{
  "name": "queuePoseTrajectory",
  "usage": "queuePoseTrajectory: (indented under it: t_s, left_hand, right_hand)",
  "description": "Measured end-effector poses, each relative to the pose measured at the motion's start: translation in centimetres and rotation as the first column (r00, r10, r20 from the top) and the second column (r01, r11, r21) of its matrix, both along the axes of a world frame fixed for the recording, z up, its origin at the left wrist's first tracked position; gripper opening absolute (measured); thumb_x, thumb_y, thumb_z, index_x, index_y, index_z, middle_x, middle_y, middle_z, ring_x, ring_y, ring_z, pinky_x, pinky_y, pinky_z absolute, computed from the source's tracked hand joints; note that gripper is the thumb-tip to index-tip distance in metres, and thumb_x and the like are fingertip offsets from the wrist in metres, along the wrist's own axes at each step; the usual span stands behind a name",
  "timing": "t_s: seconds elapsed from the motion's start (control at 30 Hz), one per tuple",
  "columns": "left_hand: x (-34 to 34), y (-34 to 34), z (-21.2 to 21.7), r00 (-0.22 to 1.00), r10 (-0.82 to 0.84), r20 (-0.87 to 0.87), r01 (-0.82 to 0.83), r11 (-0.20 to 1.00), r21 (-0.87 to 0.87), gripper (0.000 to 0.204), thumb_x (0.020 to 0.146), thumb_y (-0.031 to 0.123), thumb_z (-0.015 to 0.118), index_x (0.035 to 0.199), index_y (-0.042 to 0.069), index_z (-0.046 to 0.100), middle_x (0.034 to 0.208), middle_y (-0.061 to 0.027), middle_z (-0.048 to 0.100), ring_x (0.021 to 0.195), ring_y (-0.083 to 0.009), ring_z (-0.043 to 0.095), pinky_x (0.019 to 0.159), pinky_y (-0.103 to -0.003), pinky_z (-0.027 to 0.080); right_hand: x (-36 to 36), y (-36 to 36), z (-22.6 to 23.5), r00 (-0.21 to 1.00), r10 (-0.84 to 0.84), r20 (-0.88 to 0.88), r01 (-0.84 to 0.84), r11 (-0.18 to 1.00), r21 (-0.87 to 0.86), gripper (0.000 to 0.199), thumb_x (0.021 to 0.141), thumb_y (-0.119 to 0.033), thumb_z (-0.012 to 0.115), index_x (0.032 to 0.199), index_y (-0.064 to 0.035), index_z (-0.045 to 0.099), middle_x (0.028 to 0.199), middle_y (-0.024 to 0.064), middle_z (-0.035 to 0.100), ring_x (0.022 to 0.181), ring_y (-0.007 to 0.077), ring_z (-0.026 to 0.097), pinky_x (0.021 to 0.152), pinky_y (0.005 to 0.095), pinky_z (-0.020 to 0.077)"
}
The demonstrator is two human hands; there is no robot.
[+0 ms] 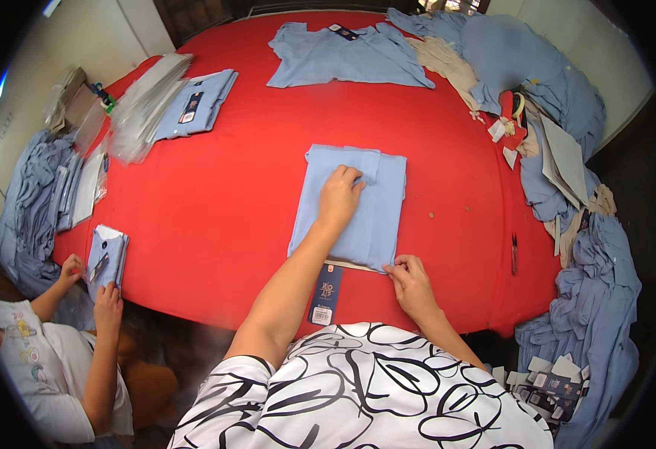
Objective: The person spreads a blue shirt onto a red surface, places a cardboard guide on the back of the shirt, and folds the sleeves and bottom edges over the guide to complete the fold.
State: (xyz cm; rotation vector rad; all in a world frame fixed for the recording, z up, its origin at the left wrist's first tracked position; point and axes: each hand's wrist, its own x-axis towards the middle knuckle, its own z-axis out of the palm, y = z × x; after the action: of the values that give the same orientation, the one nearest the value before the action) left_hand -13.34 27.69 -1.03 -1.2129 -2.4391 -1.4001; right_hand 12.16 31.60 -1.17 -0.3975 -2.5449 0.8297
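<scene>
A light blue shirt (380, 217), folded into a rectangle, lies on the red cloth in front of me. My left hand (341, 196) rests on its upper middle, with bent fingers gathering the fabric near a fold. At the near right corner, my right hand (412, 290) pinches the shirt's edge between thumb and fingers. A pale board edge (349, 263) shows under the near side. From that side a dark blue hang tag (324, 294) with a white label hangs toward me.
A red-covered table (215, 202) holds an unfolded blue shirt (350, 56), a folded one (197, 105), and clear plastic sleeves (144, 105). Blue garments (537, 67) pile along the right, near a pen (514, 253) and boards (563, 161). A co-worker (58, 359) handles a folded shirt (108, 258).
</scene>
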Motion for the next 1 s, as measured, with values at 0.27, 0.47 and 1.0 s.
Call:
queuePoseTrajectory:
  t_s: [0.27, 0.47, 1.0]
  left_hand:
    - [-4.7, 0.7, 1.6, 0.709, 0.015, 0.705, -0.038, 0.999, 0.017, 0.012, 0.091, 0.014, 0.068, 0.091, 0.002, 0.066, 0.078, -0.0045, 0.066, 0.071, -0.0170, 0.068, 0.064, -0.033, 0.052]
    - [-6.8, -2.5, 1.6, 0.539, -0.054, 0.841, -0.410, 0.855, 0.318, 0.029, 0.102, 0.025, 0.055, 0.087, 0.002, 0.064, 0.076, -0.0044, 0.063, 0.070, -0.0137, 0.067, 0.059, -0.026, 0.050]
    - [1.8, -16.0, 4.8, 0.769, 0.111, 0.630, -0.107, 0.993, -0.045, 0.030, 0.084, 0.001, 0.073, 0.111, -0.004, 0.060, 0.113, -0.0108, 0.063, 0.072, -0.0107, 0.059, 0.070, -0.026, 0.050]
  right_hand:
    - [-0.1, 0.2, -0.1, 1.000, -0.002, -0.011, 0.002, 1.000, -0.008, 0.021, 0.083, 0.005, 0.064, 0.102, -0.0005, 0.073, 0.102, 0.0149, 0.058, 0.088, 0.0279, 0.058, 0.078, 0.0369, 0.0514]
    - [-0.3, 0.3, -0.1, 1.000, 0.005, -0.011, -0.005, 1.000, 0.001, 0.022, 0.082, 0.004, 0.066, 0.102, -0.0009, 0.073, 0.101, 0.0143, 0.058, 0.087, 0.0273, 0.059, 0.077, 0.0371, 0.0519]
    - [-1.3, 4.2, 2.7, 0.944, 0.319, -0.085, -0.274, 0.900, 0.338, 0.018, 0.079, -0.001, 0.071, 0.096, -0.0001, 0.066, 0.092, 0.0118, 0.060, 0.083, 0.0294, 0.060, 0.074, 0.0378, 0.0519]
